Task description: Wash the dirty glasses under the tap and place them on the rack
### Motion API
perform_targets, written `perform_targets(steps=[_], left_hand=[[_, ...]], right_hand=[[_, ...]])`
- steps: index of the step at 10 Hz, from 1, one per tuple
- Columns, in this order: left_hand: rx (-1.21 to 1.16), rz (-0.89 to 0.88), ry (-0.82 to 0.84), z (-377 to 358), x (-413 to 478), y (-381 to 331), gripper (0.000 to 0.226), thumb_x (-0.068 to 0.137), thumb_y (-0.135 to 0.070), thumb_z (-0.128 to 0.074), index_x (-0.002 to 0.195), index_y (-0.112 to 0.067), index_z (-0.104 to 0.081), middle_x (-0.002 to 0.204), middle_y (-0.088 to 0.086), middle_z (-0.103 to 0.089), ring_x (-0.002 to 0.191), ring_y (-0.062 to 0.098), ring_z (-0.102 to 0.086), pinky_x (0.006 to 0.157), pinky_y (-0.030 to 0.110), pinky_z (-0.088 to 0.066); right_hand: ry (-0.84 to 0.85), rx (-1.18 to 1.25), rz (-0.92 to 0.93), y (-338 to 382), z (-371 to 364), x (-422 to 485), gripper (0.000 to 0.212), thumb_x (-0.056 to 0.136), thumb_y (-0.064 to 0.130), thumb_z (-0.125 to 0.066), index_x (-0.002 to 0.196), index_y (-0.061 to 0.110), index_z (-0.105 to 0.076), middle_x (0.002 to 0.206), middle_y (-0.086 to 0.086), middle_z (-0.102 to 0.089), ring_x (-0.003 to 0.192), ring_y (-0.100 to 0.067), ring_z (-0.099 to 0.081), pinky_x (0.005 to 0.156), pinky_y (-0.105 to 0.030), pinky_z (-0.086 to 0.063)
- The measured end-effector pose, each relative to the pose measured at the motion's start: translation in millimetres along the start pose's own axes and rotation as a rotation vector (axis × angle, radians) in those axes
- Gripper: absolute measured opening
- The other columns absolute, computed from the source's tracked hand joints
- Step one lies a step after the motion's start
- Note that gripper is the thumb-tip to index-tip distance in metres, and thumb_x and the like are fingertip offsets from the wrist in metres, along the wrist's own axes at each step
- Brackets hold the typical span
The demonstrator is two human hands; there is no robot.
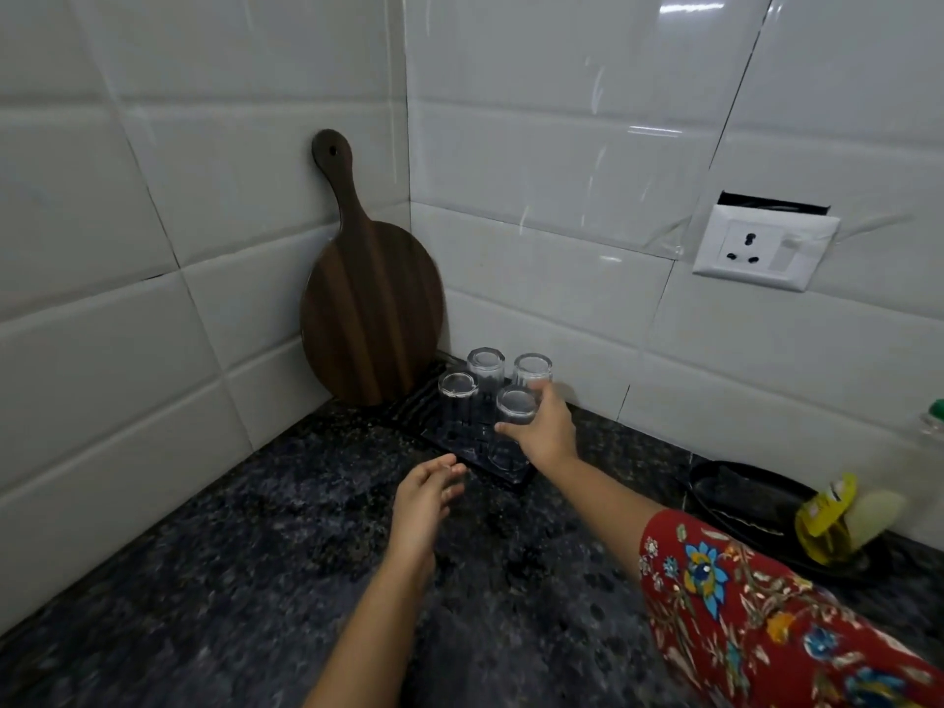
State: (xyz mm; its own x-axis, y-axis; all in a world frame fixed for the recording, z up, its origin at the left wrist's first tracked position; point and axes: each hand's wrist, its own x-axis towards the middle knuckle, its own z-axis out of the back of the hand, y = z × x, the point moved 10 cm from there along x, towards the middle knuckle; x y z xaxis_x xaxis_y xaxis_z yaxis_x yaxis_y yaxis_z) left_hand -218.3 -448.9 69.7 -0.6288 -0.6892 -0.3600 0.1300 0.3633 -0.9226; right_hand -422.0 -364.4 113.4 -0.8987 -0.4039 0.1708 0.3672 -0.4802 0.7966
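Observation:
Several clear glasses stand upside down on a black rack [449,447] in the counter's corner. My right hand [544,431] wraps around the nearest glass [516,406], which is upside down over the rack's front right. Behind it stand a glass at the back left [485,367], one at the back right [532,371] and one at the left [456,393]. My left hand [426,495] hovers above the counter just in front of the rack, fingers apart and holding nothing.
A dark wooden board [370,304] leans in the tiled corner behind the rack. A wall socket [763,247] is at the right. On the dark granite counter [255,580], a black dish [740,498] holds a yellow bottle [825,528] at the right.

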Motion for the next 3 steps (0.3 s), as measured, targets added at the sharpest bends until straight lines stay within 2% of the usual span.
perform_targets(steps=[2,3], left_hand=[[-0.017,-0.019,0.004,-2.8,-0.8,1.6,0.015,0.097,-0.023,-0.054,0.109,-0.023,-0.063,0.104,-0.006,-0.069,0.098,0.011,-0.063,0.092,0.033,-0.042],[-0.001,-0.031,-0.008,-1.8,-0.3,5.4,0.017,0.097,-0.023,-0.055,0.111,-0.022,-0.064,0.106,-0.005,-0.069,0.098,0.012,-0.064,0.089,0.032,-0.042]], right_hand=[[-0.009,-0.022,0.027,0.6,-6.0,-3.1,0.067,0.066,0.028,-0.086,0.120,0.020,-0.047,0.122,-0.003,-0.057,0.109,-0.021,-0.057,0.084,-0.031,-0.047],[-0.019,0.014,0.014,-0.2,-5.9,-5.9,0.071,0.068,0.027,-0.085,0.126,0.018,-0.044,0.126,-0.004,-0.055,0.113,-0.021,-0.055,0.087,-0.029,-0.044]])
